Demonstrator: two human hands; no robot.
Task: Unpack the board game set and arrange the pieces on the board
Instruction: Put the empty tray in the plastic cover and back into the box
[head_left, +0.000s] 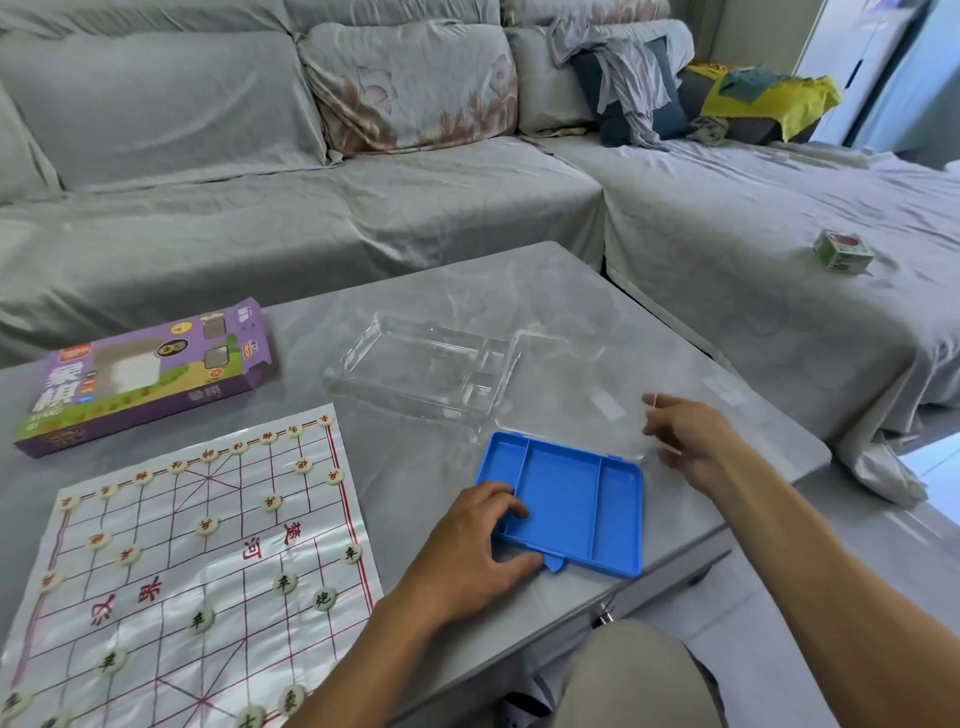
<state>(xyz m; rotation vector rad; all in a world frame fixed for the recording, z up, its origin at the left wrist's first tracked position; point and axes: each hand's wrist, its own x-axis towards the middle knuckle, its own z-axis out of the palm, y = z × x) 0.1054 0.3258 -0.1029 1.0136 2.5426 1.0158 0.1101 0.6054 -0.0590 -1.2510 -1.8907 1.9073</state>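
The paper board (218, 561) lies at the table's front left, with several round cream pieces (284, 583) standing on its lines. To its right sits an empty blue tray (571, 509) with three compartments. My left hand (467, 551) grips the tray's left rim, fingers inside and thumb on the front edge. A clear lid (587, 395) hinged to the tray's far edge lies open behind it. My right hand (685, 441) pinches the lid's right edge between thumb and curled fingers; the hand is slightly blurred.
A purple game box (145, 374) lies at the table's back left. A clear plastic insert (421, 364) sits behind the blue tray. A grey covered sofa (311, 208) surrounds the table, with a small box (844, 252) on its right section. My knee (634, 675) is below the table edge.
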